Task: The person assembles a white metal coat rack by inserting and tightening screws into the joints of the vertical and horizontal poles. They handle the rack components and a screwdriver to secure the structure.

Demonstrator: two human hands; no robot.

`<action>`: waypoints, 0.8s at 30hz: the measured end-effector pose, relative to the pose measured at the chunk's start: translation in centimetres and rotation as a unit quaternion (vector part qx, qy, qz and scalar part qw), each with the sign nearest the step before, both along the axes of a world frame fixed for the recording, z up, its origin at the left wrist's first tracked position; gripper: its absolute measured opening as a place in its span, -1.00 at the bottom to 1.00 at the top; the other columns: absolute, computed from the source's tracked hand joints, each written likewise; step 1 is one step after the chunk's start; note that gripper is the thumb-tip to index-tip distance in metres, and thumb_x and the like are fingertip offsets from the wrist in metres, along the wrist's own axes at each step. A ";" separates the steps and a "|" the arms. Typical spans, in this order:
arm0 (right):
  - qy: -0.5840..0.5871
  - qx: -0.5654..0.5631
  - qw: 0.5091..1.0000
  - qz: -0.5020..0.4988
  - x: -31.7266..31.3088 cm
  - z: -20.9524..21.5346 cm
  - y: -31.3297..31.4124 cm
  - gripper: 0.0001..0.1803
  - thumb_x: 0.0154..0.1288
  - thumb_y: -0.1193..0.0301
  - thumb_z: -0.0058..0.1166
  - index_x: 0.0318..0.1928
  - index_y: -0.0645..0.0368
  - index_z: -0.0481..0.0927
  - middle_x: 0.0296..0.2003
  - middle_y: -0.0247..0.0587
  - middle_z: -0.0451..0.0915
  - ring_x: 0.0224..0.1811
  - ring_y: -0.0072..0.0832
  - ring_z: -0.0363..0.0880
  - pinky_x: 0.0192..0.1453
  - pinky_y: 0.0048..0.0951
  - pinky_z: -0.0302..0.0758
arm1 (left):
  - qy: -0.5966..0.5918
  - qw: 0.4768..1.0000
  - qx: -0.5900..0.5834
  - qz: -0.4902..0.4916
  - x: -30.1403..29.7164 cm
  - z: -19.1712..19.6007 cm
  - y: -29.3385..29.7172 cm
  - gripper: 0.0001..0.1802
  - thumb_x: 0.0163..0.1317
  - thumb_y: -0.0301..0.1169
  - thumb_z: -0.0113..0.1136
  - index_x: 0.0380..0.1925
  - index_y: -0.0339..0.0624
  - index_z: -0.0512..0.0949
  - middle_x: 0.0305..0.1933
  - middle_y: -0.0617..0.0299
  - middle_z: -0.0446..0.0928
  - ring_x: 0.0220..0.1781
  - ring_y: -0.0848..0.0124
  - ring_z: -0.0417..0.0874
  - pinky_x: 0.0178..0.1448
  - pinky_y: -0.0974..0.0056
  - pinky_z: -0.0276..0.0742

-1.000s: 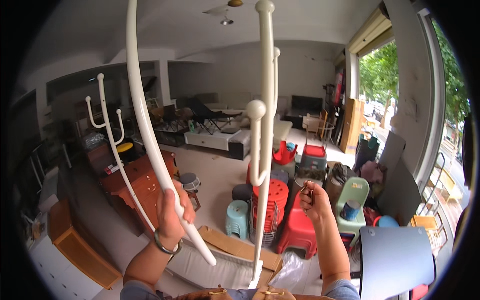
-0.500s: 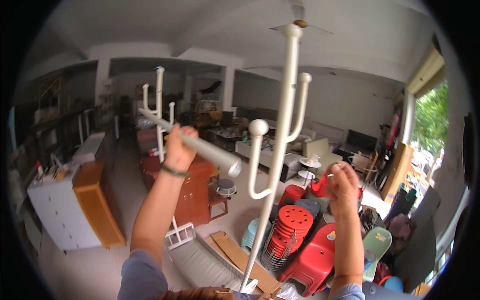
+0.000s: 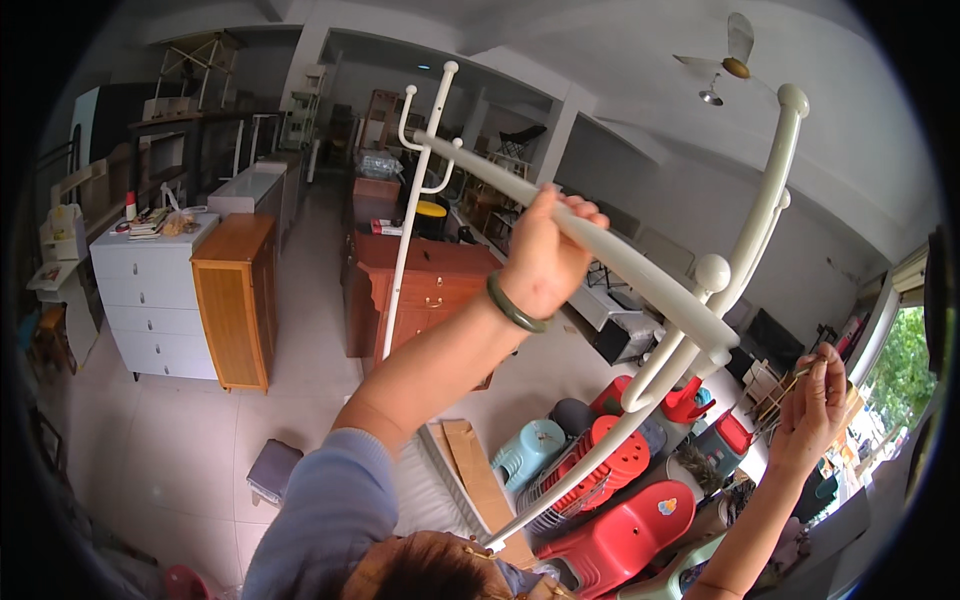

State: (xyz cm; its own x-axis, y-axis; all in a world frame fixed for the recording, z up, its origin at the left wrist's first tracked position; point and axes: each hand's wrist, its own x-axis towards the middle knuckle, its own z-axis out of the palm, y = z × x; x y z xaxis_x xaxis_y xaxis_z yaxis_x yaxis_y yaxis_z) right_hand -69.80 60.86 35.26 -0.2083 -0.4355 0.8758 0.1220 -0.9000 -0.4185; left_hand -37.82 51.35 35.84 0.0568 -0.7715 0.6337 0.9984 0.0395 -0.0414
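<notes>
1. Left hand [image 3: 545, 262]: I see the grip wrapped tight around a cream coat-rack pole [image 3: 610, 262], raised overhead; a green bangle [image 3: 515, 306] sits at the wrist.
2. Coat-rack pole: slants from a hooked end at upper left down to a blunt end at right, where it meets a second cream coat rack [image 3: 690, 330].
3. Right hand [image 3: 812, 408]: right of the pole's blunt end, fingers pinching thin sticks [image 3: 782, 390].
4. Below the pole: red plastic stools [image 3: 625, 470], wooden dresser [image 3: 420, 290].

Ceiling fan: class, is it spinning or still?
Seems still: the ceiling fan shows a distinct blade with no blur, though one frame cannot prove it.
</notes>
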 end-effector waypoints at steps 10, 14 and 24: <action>-0.021 0.004 0.998 -0.053 -1.2 -0.7 1.4 -0.77 0.38 0.47 -0.11 0.00 0.26 0.44 -0.35 -0.28 0.53 -0.75 -0.91 -0.01 -0.74 -0.80 -0.05 | -0.007 0.998 -0.050 -0.026 0.1 5.0 -3.2 -0.69 0.44 -0.23 -0.32 -0.40 -0.23 0.19 -0.45 0.15 0.26 -0.42 0.33 0.32 -0.26 0.21 0.43; -0.037 0.023 0.998 -0.054 -0.9 -0.9 1.6 -0.77 0.34 0.48 -0.07 -0.02 0.23 0.45 -0.37 -0.30 0.55 -0.76 -0.90 0.01 -0.75 -0.80 -0.04 | -0.021 0.998 -0.059 -0.016 1.2 5.8 -5.3 -0.63 0.45 -0.19 -0.36 -0.41 -0.26 0.19 -0.46 0.10 0.31 -0.42 0.27 0.34 -0.26 0.20 0.44; -0.007 0.014 1.000 -0.020 -0.2 0.2 2.1 -0.79 0.31 0.49 0.01 -0.06 0.24 0.47 -0.33 -0.25 0.58 -0.75 -0.92 0.01 -0.74 -0.83 -0.04 | 0.013 0.996 0.024 0.084 -0.3 7.5 -9.0 -0.62 0.41 -0.19 -0.31 -0.48 -0.26 0.24 -0.49 0.11 0.33 -0.38 0.21 0.41 -0.10 0.16 0.48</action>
